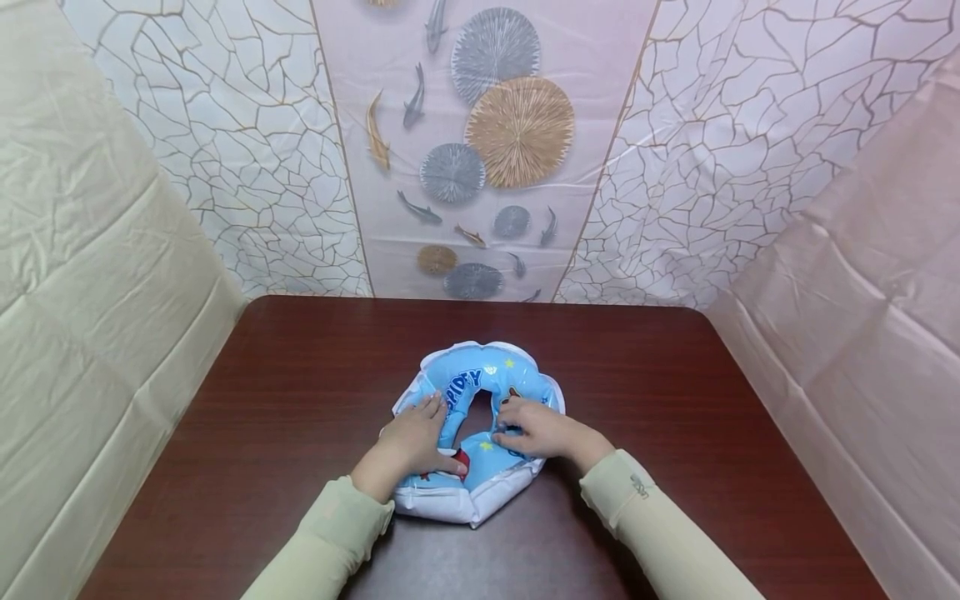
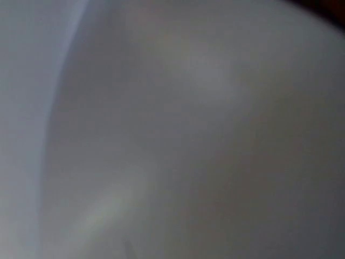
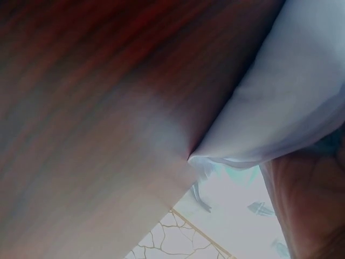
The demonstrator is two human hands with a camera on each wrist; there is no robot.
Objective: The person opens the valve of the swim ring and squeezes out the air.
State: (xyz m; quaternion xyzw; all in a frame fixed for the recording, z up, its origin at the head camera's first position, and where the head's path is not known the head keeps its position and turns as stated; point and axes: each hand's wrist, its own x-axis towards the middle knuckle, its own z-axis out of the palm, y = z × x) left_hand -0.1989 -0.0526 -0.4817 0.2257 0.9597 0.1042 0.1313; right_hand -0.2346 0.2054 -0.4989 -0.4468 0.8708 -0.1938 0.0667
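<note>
A partly filled inflatable swim ring [image 1: 465,362], blue on top with white sides and "SPIDEY" lettering, lies on the table in the head view. My left hand [image 1: 408,437] rests on its left side, fingers extended and thumb spread over a red patch of the print. On the ring's right side, my right hand [image 1: 536,427] grips it near the inner hole, fingers and thumb bent; the fingertips are partly hidden. The left wrist view is filled by a blurred pale surface. In the right wrist view, the ring's white side [image 3: 275,102] bulges beside part of the right hand [image 3: 307,205].
The dark red-brown table [image 1: 300,375] surrounds the ring and has rounded far corners. A patterned cloth backdrop [image 1: 480,217] hangs behind it, with beige cloth walls [image 1: 847,275] on both sides.
</note>
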